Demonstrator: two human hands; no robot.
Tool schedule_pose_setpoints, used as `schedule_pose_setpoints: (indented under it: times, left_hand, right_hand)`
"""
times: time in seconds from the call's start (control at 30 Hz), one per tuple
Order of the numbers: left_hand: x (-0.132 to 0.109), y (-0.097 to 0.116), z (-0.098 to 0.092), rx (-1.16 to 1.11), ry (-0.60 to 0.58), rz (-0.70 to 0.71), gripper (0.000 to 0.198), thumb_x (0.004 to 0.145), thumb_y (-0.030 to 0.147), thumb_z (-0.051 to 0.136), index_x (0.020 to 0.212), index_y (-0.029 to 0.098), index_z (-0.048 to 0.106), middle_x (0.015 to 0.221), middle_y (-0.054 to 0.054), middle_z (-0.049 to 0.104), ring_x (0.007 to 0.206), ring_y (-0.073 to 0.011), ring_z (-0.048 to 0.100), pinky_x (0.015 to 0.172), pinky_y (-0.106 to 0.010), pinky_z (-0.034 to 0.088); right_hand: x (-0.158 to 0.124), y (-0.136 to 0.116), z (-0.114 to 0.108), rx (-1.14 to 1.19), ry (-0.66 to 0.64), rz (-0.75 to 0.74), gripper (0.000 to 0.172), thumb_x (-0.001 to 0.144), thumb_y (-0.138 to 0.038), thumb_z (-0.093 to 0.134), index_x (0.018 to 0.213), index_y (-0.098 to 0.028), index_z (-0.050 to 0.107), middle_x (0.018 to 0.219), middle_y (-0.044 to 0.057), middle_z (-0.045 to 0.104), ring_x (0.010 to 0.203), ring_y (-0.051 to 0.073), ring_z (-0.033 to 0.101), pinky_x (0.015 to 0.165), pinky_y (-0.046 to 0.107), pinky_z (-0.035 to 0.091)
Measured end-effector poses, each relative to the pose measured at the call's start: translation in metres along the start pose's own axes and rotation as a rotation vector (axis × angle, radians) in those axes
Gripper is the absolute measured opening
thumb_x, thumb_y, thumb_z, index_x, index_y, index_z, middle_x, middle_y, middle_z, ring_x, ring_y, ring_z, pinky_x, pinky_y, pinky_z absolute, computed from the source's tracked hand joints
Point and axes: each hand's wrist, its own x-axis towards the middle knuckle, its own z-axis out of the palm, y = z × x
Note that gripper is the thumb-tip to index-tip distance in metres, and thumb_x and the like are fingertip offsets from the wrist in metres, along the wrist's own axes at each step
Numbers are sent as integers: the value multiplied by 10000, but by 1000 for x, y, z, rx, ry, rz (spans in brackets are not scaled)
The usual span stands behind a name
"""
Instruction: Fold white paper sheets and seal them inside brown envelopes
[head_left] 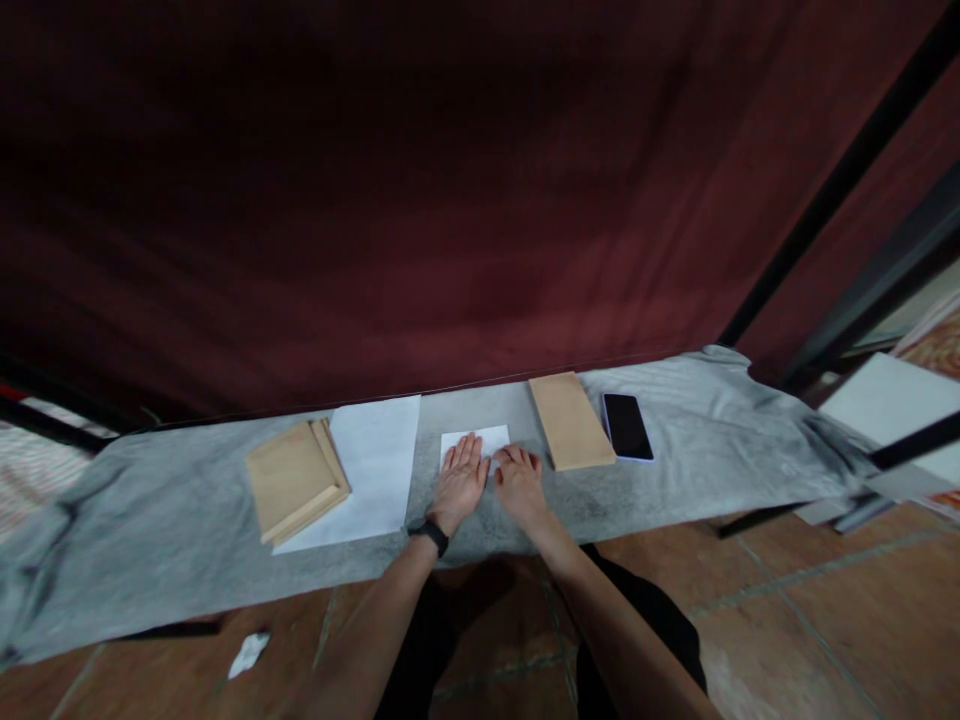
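A small white sheet (pixel 493 436) is lying on rumpled grey cloth (pixel 697 490), the left hand (pixel 461 480) resting flat across it, the right hand (pixel 519 480) curling at its right edge, grip unclear. Left of it, flat tan pieces (pixel 292 470) are overlapping larger paper (pixel 382 455); right, a rectangular slab (pixel 571 422) and phone (pixel 628 427) are lying.

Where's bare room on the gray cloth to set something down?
Wide: gray cloth right of the phone, and left of the brown pieces. Narrow: strip between large sheet and small paper. Crowded: the middle, left hand and right hand at the small paper; brown board close beside phone.
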Motion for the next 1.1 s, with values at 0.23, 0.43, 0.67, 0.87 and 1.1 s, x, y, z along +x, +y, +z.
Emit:
schedule_pose_setpoints:
  times: [0.23,0.43,0.67,0.87,1.1]
  left_hand:
    - [-5,-7,-8,70,11,-143,556,1016,316,253,1506,86,380,1561,-149,395,1483,-241,300,1214,-440,235]
    - [3,14,-9,0,6,-102,528,1020,283,252,1481,91,423,1570,-133,388,1483,-244,297,1216,-434,233]
    - [7,22,-5,-49,-47,-2,518,1036,299,239,1507,145,391,1602,-85,336,1497,-218,264,1221,-418,215]
    - [9,12,-3,36,-35,-163,560,1030,353,268,1526,109,355,1593,-127,334,1498,-242,261,1220,-451,209]
    - [7,6,-10,55,-80,-160,611,1024,416,284,1532,78,324,1600,-171,290,1502,-293,240,1196,-526,227]
  right_hand:
    - [-2,8,-2,20,-20,-65,369,926,-173,462,1249,-237,626,1339,82,611,1196,241,543,1083,419,304]
    - [4,6,-12,-5,-74,-52,359,964,-185,417,1243,-245,637,1319,89,625,1182,243,552,1036,409,332]
    - [19,2,-16,9,-170,58,331,995,-222,393,1200,-241,652,1279,89,640,1165,226,555,978,370,337]
    - [23,7,-9,-4,-87,72,308,957,-201,452,1171,-231,671,1270,84,642,1149,236,564,952,367,376]
    - [29,13,-1,-34,36,69,316,931,-181,481,1192,-136,653,1171,146,665,1099,246,590,957,331,431]
